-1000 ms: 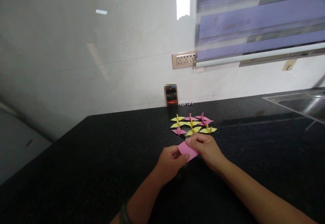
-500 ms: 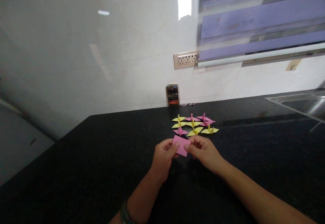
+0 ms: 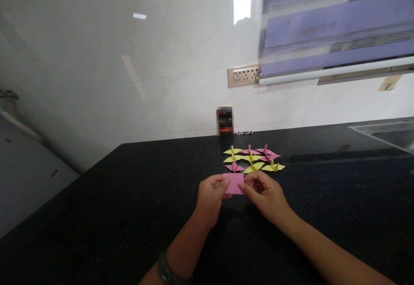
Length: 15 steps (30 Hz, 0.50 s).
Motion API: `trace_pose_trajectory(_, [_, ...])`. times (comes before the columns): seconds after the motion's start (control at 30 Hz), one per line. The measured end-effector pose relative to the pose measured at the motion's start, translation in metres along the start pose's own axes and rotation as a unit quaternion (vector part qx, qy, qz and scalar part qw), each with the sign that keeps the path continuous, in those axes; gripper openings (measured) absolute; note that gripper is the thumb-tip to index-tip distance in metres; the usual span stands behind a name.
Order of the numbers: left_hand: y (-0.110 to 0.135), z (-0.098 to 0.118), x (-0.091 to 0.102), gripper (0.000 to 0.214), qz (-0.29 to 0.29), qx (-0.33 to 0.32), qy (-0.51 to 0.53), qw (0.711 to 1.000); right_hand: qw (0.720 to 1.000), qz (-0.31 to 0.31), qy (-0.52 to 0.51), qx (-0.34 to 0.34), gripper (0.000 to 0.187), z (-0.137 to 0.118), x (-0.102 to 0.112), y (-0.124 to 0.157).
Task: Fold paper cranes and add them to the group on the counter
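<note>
A small folded pink paper (image 3: 233, 183) is held between both of my hands above the black countertop (image 3: 129, 198). My left hand (image 3: 211, 198) pinches its left edge with thumb and fingers. My right hand (image 3: 265, 194) pinches its right edge. Just beyond the paper lie several folded paper cranes (image 3: 254, 159), yellow and pink, set in close rows on the countertop.
A small dark box (image 3: 224, 121) stands against the white wall at the back of the counter, with a short beaded thing (image 3: 244, 133) beside it. A socket strip (image 3: 243, 75) is on the wall. A sink edge (image 3: 384, 129) shows at the far right.
The pink paper has turned from a slanted strip to a level, upright small rectangle. Both hands have shifted slightly forward toward the cranes, still gripping it.
</note>
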<state>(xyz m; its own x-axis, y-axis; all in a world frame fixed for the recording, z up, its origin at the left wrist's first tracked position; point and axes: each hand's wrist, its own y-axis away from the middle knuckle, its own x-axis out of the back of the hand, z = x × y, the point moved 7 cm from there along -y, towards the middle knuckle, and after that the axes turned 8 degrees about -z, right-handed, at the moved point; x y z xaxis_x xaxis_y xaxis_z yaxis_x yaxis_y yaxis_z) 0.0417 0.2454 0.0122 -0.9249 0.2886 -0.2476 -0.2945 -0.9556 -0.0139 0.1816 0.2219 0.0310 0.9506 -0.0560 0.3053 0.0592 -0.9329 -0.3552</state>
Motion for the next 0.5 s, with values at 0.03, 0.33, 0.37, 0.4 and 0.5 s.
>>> trace_pose_trajectory(0.03, [0.0002, 0.0006, -0.0005, 0.029, -0.003, -0.001, -0.002, 1.0, 1.0, 0.005, 0.003, 0.001, 0.013, -0.0005, 0.0006, 0.0003])
trace_pose_trajectory(0.33, [0.0003, 0.0, -0.0021, 0.029, -0.014, -0.001, -0.013, 1.0, 0.999, 0.034, 0.008, 0.006, 0.018, 0.0037, 0.0014, 0.0007])
trace_pose_trajectory(0.37, [0.0005, -0.0001, -0.0019, 0.029, -0.012, -0.002, -0.012, 1.0, 0.999, 0.041, 0.004, 0.002, 0.021, 0.005, 0.0022, 0.0008])
trace_pose_trajectory(0.4, [0.0007, -0.0003, -0.0018, 0.03, -0.011, -0.001, -0.011, 1.0, 0.999, 0.047, 0.003, -0.001, 0.022, 0.0057, 0.0028, 0.001])
trace_pose_trajectory(0.5, [0.0009, -0.0008, -0.0017, 0.031, -0.012, 0.005, -0.008, 1.0, 0.999, 0.045, 0.017, 0.017, 0.019, 0.0013, 0.0033, 0.0011])
